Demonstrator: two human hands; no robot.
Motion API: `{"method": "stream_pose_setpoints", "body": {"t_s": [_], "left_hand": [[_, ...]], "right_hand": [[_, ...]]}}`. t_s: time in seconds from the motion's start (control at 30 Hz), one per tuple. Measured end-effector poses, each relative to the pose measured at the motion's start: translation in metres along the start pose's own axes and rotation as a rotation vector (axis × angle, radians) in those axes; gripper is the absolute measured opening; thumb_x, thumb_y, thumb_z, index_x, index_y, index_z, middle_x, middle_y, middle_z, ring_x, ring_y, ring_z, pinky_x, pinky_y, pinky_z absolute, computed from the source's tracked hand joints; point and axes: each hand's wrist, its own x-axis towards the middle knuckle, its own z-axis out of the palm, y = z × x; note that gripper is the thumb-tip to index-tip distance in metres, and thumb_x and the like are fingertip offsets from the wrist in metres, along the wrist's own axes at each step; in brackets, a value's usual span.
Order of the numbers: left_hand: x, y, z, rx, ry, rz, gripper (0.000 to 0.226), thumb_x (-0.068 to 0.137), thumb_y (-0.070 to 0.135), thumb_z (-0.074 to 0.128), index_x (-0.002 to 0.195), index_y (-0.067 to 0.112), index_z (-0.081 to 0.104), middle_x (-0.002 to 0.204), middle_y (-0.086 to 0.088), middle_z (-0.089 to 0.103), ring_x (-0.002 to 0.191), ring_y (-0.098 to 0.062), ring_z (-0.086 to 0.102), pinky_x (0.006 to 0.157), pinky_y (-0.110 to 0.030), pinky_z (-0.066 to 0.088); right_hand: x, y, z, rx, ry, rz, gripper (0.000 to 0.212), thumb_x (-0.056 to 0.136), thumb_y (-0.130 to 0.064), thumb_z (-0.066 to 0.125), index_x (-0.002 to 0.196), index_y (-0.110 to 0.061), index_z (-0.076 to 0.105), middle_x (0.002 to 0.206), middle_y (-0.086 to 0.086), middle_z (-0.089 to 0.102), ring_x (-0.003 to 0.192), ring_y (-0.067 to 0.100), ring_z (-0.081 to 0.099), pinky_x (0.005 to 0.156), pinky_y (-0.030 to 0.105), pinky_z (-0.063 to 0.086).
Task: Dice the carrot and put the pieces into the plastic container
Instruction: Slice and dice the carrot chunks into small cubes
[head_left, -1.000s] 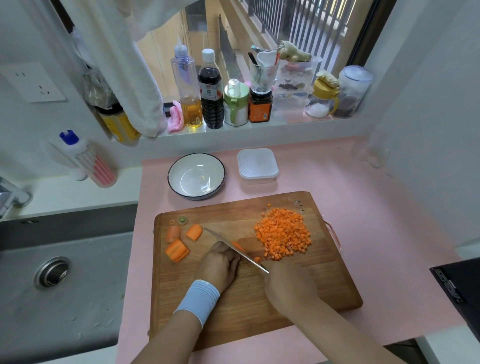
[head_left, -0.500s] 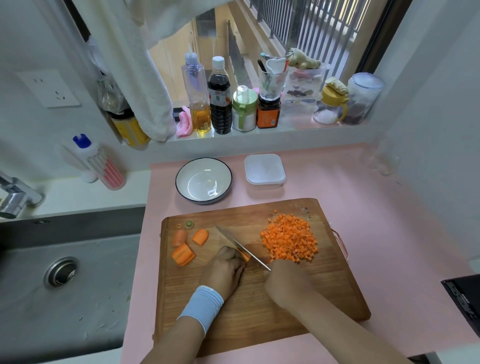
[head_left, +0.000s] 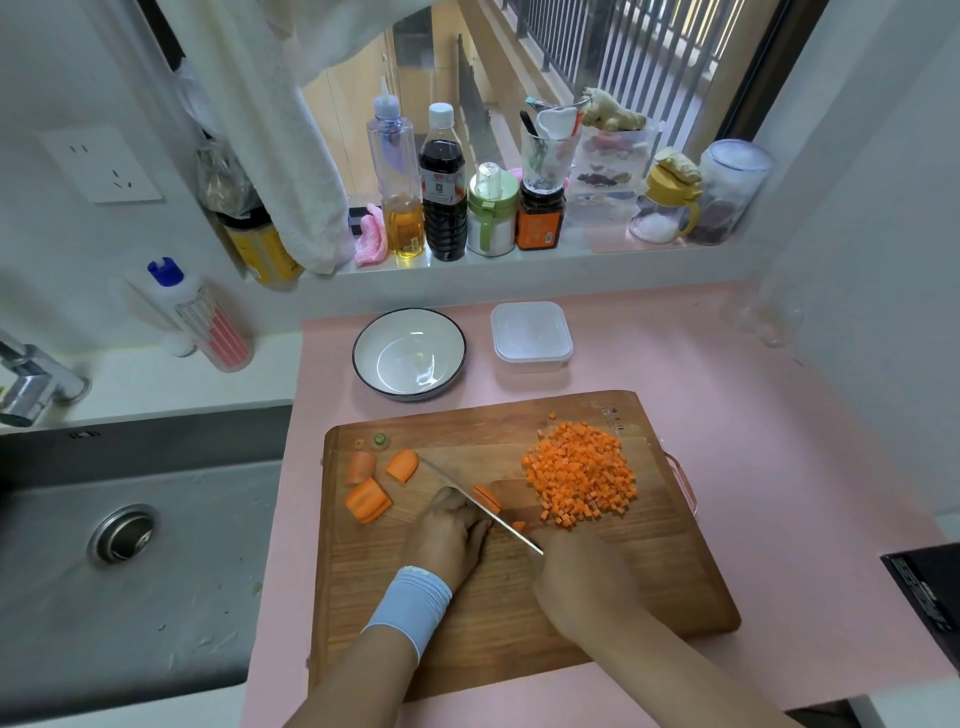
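Note:
A wooden cutting board lies on the pink counter. A heap of diced carrot covers its far right part. Three carrot chunks lie at its far left. My right hand grips the handle of a knife, whose blade runs diagonally up and to the left. My left hand holds a small carrot piece against the blade with curled fingers. The plastic container, with its lid on, stands behind the board.
A white bowl with a dark rim sits left of the container. A steel sink and a tap lie to the left. Bottles and jars line the windowsill. A black object is at the right edge.
The camera has tilted, so everything sits a little lower and to the right in view. Both hands stay at the carrot piece; the knife has shifted only slightly.

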Motion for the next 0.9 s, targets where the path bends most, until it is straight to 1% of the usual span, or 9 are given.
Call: {"method": "stream_pose_setpoints", "body": {"t_s": [0.2, 0.27, 0.33, 0.43, 0.5, 0.6, 0.7, 0.8, 0.9], "left_hand": [[0.001, 0.001, -0.001, -0.003, 0.014, 0.01, 0.004, 0.08, 0.02, 0.073, 0.081, 0.021, 0.076, 0.085, 0.008, 0.066, 0.09, -0.009, 0.055, 0.07, -0.023, 0.051], [0.002, 0.0, -0.001, -0.018, 0.012, 0.011, 0.002, 0.079, 0.019, 0.075, 0.078, 0.02, 0.076, 0.082, 0.009, 0.065, 0.088, -0.007, 0.052, 0.07, -0.024, 0.05], [0.001, -0.001, 0.0, -0.033, 0.012, 0.009, 0.005, 0.078, 0.016, 0.077, 0.075, 0.02, 0.075, 0.08, 0.009, 0.064, 0.087, -0.005, 0.05, 0.073, -0.019, 0.047], [0.002, 0.002, -0.001, -0.051, 0.017, 0.005, 0.008, 0.075, 0.013, 0.08, 0.073, 0.018, 0.075, 0.078, 0.008, 0.063, 0.087, -0.004, 0.049, 0.076, -0.008, 0.036], [0.001, 0.003, -0.002, -0.058, 0.018, 0.014, 0.009, 0.074, 0.011, 0.081, 0.074, 0.017, 0.075, 0.078, 0.007, 0.064, 0.087, -0.004, 0.049, 0.078, -0.006, 0.034], [0.0, 0.002, -0.002, -0.06, 0.008, 0.012, 0.008, 0.075, 0.011, 0.08, 0.075, 0.018, 0.075, 0.08, 0.007, 0.064, 0.088, -0.004, 0.05, 0.08, -0.005, 0.035], [-0.002, -0.001, -0.003, -0.071, -0.017, 0.013, 0.007, 0.077, 0.013, 0.08, 0.078, 0.019, 0.076, 0.082, 0.008, 0.065, 0.089, -0.003, 0.051, 0.079, -0.006, 0.037], [-0.004, -0.002, -0.004, -0.076, -0.012, 0.039, 0.008, 0.077, 0.012, 0.08, 0.079, 0.019, 0.076, 0.082, 0.008, 0.065, 0.089, -0.003, 0.051, 0.079, -0.007, 0.038], [-0.005, 0.001, -0.003, -0.079, 0.008, 0.029, 0.008, 0.076, 0.011, 0.08, 0.079, 0.018, 0.076, 0.082, 0.007, 0.065, 0.088, -0.003, 0.05, 0.081, -0.006, 0.036]], "right_hand": [[0.001, -0.003, -0.012, -0.004, -0.086, 0.052, 0.019, 0.1, -0.027, 0.049, 0.093, -0.02, 0.065, 0.093, 0.001, 0.068, 0.095, 0.025, 0.067, 0.07, 0.028, 0.041], [0.003, -0.003, -0.017, 0.018, -0.138, 0.077, 0.028, 0.101, -0.026, 0.049, 0.075, -0.021, 0.054, 0.078, -0.003, 0.059, 0.086, 0.024, 0.064, 0.068, 0.027, 0.04], [0.008, -0.002, -0.018, 0.041, -0.176, 0.096, 0.032, 0.101, -0.025, 0.049, 0.069, -0.024, 0.047, 0.071, -0.007, 0.05, 0.08, 0.022, 0.06, 0.066, 0.028, 0.04], [0.018, -0.003, -0.016, 0.054, -0.193, 0.096, 0.023, 0.101, -0.023, 0.05, 0.078, -0.022, 0.054, 0.074, -0.005, 0.053, 0.079, 0.021, 0.059, 0.062, 0.027, 0.04], [0.025, -0.005, -0.013, 0.05, -0.196, 0.1, 0.02, 0.101, -0.022, 0.051, 0.083, -0.018, 0.059, 0.078, -0.001, 0.057, 0.079, 0.022, 0.06, 0.06, 0.027, 0.04], [0.032, -0.004, -0.009, 0.075, -0.203, 0.114, 0.022, 0.099, -0.02, 0.051, 0.077, -0.02, 0.054, 0.075, -0.002, 0.055, 0.074, 0.019, 0.059, 0.053, 0.025, 0.039], [0.032, -0.002, -0.008, 0.078, -0.201, 0.112, 0.024, 0.099, -0.021, 0.051, 0.076, -0.021, 0.055, 0.077, -0.001, 0.057, 0.076, 0.019, 0.061, 0.054, 0.024, 0.04], [0.03, -0.002, -0.008, 0.078, -0.195, 0.106, 0.02, 0.099, -0.021, 0.051, 0.085, -0.016, 0.064, 0.081, 0.001, 0.062, 0.077, 0.02, 0.062, 0.053, 0.025, 0.04], [0.026, -0.005, -0.008, 0.066, -0.181, 0.097, 0.022, 0.099, -0.022, 0.05, 0.095, -0.013, 0.07, 0.091, 0.005, 0.068, 0.083, 0.024, 0.065, 0.061, 0.028, 0.045]]}}
